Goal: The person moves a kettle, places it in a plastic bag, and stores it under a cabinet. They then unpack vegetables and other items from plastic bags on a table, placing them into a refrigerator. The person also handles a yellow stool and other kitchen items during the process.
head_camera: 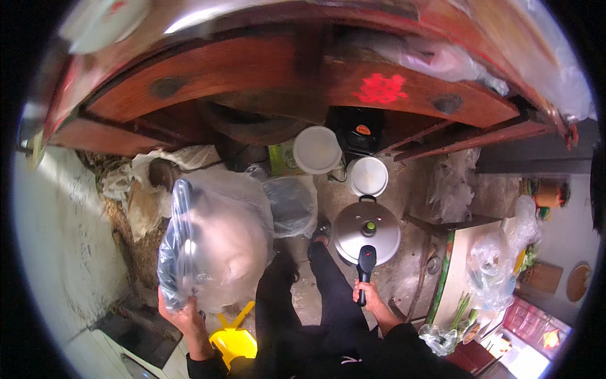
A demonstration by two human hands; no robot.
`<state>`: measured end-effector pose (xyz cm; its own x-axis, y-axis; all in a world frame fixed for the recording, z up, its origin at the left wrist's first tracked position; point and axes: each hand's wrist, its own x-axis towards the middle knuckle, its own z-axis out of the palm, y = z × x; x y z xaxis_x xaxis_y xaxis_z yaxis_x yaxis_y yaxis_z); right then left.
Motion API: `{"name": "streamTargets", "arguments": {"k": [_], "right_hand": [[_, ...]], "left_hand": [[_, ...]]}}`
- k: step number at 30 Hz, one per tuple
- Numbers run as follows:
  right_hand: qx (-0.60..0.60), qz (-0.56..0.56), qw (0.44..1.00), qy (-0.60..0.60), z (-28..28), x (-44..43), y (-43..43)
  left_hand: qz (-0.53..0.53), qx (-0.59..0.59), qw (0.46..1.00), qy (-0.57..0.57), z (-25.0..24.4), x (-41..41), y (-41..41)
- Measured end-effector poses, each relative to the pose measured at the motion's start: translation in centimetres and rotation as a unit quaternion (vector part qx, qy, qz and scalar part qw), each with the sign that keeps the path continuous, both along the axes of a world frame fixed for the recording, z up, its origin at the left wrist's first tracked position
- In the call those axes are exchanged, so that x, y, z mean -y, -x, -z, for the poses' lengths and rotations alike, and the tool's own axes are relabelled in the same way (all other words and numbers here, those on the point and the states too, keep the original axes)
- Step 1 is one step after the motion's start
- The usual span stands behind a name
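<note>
My right hand (370,294) grips the black handle of a metal pressure cooker (348,227), whose lid has a green-topped valve in its middle. My left hand (182,312) is closed around the lower end of a clear plastic bag (177,256) with something dark in it; the exact contents cannot be told. Beyond that bag, a large translucent plastic sheet or bag (232,241) covers a pale, rounded thing. A plastic-covered dark container (289,206) stands between it and the cooker.
Two round white-lidded containers (317,149) (369,176) stand beyond the cooker, before a red-brown wooden cabinet (213,71). A yellow plastic dustpan (236,343) lies near my left leg. At right, a table (457,265) holds plastic bags and green vegetables.
</note>
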<state>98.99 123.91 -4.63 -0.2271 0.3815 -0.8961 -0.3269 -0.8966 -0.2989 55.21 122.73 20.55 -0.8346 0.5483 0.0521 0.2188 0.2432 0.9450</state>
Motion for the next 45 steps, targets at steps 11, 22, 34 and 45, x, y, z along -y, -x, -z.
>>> {"name": "streamTargets", "arguments": {"k": [11, 22, 34, 45], "right_hand": [[0.013, 0.328, 0.944, 0.021, 24.3, -4.9, -2.9], [-0.017, 0.4, 0.916, 0.021, 36.4, -1.9, 1.3], [0.068, 0.141, 0.987, 0.018, 30.0, -11.6, 2.8], [-0.046, 0.099, 0.962, -0.248, 13.5, -40.8, 24.7]], "left_hand": [[0.056, -0.05, 0.996, 0.037, 10.6, -7.3, 0.5], [0.007, -0.065, 0.997, 0.03, 14.8, -6.3, 1.0], [-0.065, 0.058, 0.996, 0.005, 8.8, -3.4, 3.4], [-0.074, 0.078, 0.994, 0.01, 6.1, -4.1, 5.3]]}}
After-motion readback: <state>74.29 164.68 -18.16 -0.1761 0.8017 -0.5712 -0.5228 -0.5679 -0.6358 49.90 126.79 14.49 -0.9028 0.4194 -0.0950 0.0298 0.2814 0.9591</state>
